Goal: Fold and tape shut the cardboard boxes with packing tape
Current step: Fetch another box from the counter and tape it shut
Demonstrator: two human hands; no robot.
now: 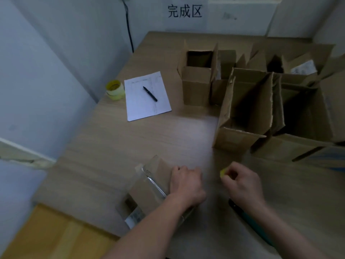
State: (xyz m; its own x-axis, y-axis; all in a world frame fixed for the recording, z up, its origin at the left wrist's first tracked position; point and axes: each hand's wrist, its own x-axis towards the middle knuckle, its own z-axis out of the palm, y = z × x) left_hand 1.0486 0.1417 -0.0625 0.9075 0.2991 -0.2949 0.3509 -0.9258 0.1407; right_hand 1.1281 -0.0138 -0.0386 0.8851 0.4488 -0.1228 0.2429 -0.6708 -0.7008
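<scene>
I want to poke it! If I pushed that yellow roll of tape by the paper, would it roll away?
Probably not at first: the tape roll seems to lie flat on the table, so it would likely slide. Tipped onto its edge, it could roll. It looks hollow, so it is probably light.

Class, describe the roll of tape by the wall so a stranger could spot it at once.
Start at the wooden table and find the white sheet of paper with a black pen on it. Just left of the sheet, at the table's edge, stands the roll of tape, the only round, yellow-cored thing there.
</scene>
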